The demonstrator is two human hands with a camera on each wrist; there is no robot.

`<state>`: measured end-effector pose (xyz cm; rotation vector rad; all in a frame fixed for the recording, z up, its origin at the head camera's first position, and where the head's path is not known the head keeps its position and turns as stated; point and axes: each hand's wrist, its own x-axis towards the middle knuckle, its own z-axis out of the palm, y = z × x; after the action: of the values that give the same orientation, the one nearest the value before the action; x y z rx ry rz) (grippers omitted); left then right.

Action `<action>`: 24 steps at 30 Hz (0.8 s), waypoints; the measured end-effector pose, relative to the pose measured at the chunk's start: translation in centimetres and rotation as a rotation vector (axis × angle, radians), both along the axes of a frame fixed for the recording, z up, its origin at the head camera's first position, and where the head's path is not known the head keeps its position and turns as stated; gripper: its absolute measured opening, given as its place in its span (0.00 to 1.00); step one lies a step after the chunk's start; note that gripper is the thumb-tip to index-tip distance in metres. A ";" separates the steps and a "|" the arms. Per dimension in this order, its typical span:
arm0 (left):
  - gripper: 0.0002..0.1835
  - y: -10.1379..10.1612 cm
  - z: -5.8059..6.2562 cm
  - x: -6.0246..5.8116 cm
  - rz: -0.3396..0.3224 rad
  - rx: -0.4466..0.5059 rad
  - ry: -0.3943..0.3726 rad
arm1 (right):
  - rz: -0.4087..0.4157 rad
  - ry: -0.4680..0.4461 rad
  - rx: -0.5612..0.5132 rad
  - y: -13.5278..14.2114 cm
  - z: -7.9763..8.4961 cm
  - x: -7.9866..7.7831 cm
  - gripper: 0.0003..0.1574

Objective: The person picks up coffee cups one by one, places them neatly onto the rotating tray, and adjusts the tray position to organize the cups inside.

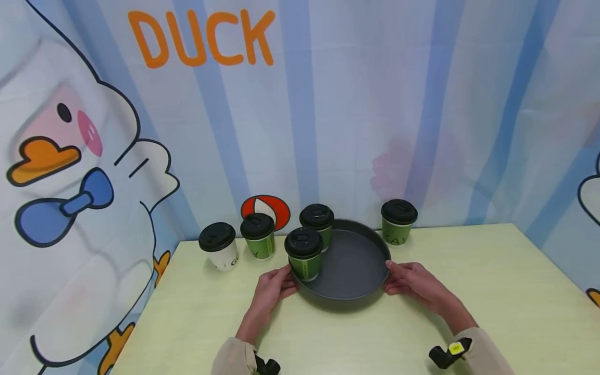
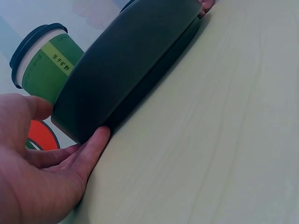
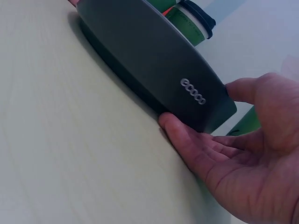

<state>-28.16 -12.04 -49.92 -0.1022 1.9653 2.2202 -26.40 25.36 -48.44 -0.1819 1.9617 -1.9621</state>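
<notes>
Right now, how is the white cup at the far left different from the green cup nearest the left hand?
The white cup has a white sleeve; the near green cup has a green one. The white cup stands on the table, outside the tray; the near green cup stands inside the tray, at its left edge beside the left hand. Both stand upright with black lids.

Matt dark tray [image 1: 349, 294], smooth pale wood table [image 1: 469, 291]

A pale yellow-green tabletop [image 1: 469, 291] carries a round dark tray [image 1: 349, 284] near its far edge. Left of the tray stand a white cup [image 1: 219, 247] and a green cup [image 1: 259, 237]; another green cup [image 1: 398, 222] stands right of it.
</notes>
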 end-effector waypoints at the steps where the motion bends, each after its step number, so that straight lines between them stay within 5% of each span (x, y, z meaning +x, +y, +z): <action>1: 0.25 0.0 0.0 0.1 0.003 0.004 -0.005 | 0.019 0.004 0.009 0.0 0.0 0.0 0.36; 6: 0.26 -0.2 -0.2 0.1 0.002 0.012 -0.015 | 0.004 0.024 0.110 0.2 0.5 0.0 0.38; 13: 0.27 -0.2 -0.1 0.0 0.004 -0.001 -0.014 | -0.358 0.193 0.549 1.2 1.6 -0.9 0.58; 16: 0.27 -0.2 0.0 0.1 0.000 -0.006 -0.010 | -0.454 0.289 0.671 2.0 2.2 -1.8 0.65; 24: 0.25 -0.3 0.0 0.0 -0.007 0.006 0.001 | -0.522 0.470 0.715 2.6 4.6 -5.1 0.69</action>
<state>-28.18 -12.31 -49.97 -0.0937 1.9569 2.2219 -31.52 28.00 -43.82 0.0788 3.1463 -1.3978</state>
